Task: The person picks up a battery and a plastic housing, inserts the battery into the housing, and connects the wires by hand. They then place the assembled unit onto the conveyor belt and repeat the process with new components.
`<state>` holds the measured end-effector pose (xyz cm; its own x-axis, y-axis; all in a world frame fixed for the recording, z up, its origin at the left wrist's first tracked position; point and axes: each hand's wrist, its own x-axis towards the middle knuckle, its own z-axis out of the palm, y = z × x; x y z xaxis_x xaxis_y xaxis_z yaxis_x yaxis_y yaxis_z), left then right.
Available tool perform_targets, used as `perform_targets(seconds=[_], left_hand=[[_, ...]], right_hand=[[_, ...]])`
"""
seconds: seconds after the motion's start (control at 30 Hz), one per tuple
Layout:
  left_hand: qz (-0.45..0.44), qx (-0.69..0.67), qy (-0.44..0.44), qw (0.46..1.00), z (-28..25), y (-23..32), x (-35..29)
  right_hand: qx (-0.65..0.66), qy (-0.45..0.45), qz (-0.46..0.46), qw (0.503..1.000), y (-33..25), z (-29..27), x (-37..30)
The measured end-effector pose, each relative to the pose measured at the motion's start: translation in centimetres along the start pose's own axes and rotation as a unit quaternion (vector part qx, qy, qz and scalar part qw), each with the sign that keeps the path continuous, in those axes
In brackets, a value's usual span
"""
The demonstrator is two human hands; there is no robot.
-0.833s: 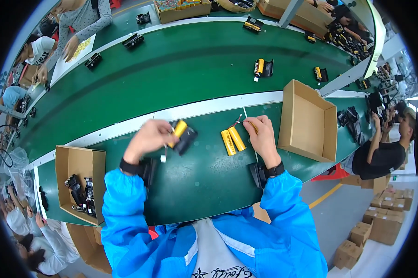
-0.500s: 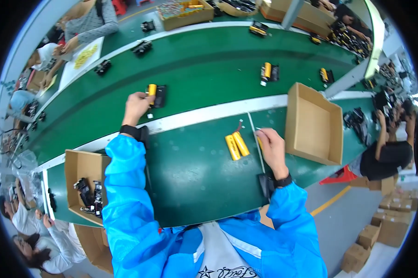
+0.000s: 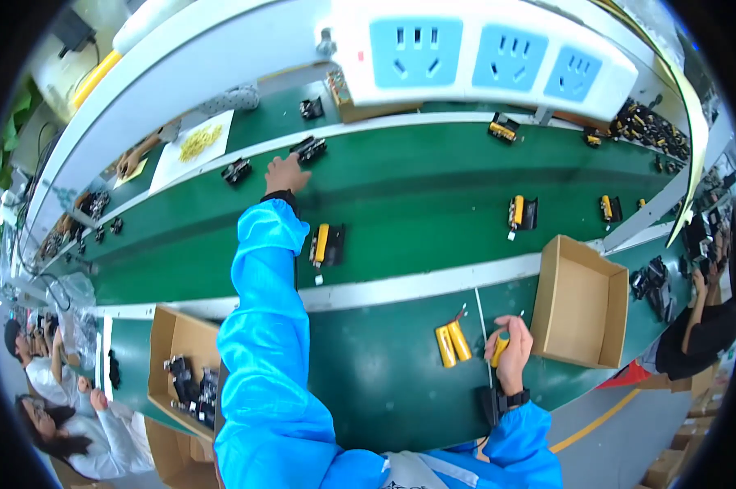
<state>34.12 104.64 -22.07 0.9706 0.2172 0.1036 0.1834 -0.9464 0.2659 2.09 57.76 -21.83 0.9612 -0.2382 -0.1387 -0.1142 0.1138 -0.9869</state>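
Note:
My left hand (image 3: 286, 175) reaches far across the green belt, fingers apart, at the near-left edge of a black plastic housing (image 3: 309, 149). Whether the fingertips touch it is hard to tell. A second black housing (image 3: 237, 171) lies to the left of that hand. Nearer to me, a black housing with a yellow cylindrical battery (image 3: 321, 243) rests on the belt below my left hand. My right hand (image 3: 512, 352) is closed round another yellow battery (image 3: 500, 350), partly hidden by the fingers. Beside it, a pair of yellow batteries (image 3: 453, 342) with thin wires lies on the green table.
An empty cardboard box (image 3: 584, 314) stands right of my right hand. At left, another cardboard box (image 3: 163, 359) holds black parts. A white power strip (image 3: 498, 53) hangs over the far side. More battery units (image 3: 523, 213) lie on the belt; co-workers sit around.
My left hand has let go of the yellow-battery unit and moved farther out to a black housing. My right hand now shows a yellow battery in its fingers. The view has shifted upward.

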Motion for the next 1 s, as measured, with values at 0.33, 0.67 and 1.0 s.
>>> perform_targets(seconds=[0.33,0.67,1.0], left_hand=[[-0.049,0.074,0.024,0.996,2.9,-1.7,4.6],[0.281,-0.045,-0.124,0.95,-11.1,3.2,-12.9],[0.422,-0.041,-0.156,0.892,-9.3,3.4,-33.8]], right_hand=[[0.0,-0.061,-0.043,0.997,1.1,0.1,-0.5],[0.022,0.034,-0.083,0.996,0.2,1.5,-0.3],[0.03,-0.381,0.124,0.916,-5.3,7.2,-5.9]])
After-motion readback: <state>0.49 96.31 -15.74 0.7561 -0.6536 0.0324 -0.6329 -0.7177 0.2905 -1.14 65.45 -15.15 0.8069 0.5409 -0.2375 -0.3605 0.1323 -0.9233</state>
